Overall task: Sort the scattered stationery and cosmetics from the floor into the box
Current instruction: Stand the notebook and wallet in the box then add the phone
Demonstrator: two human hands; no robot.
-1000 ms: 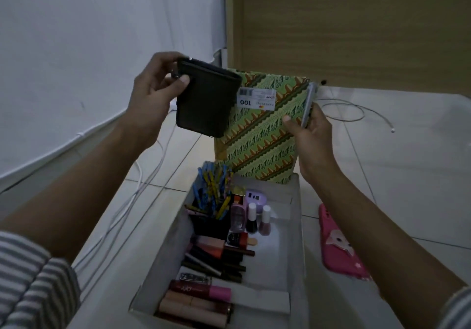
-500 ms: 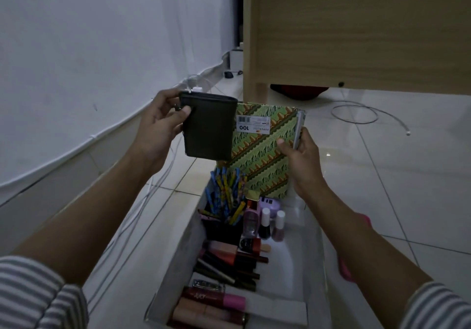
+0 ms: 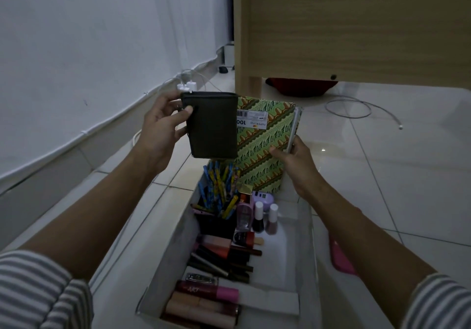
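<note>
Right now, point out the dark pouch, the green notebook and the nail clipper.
dark pouch (image 3: 212, 127), head view, middle of its front face.
green notebook (image 3: 262, 140), head view, patterned cover below the label.
nail clipper (image 3: 201, 277), head view, its metal top.

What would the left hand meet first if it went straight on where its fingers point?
Probably the green notebook, just beyond the dark pouch that the left hand grips; depth between them is unclear.

Cosmetics (image 3: 219, 260) crowd the box's (image 3: 283, 260) left; its right side lies bare.

Pouch (image 3: 211, 124) left of notebook (image 3: 265, 147); pencils (image 3: 220, 188) below, in box (image 3: 175, 252) (far end)
</note>
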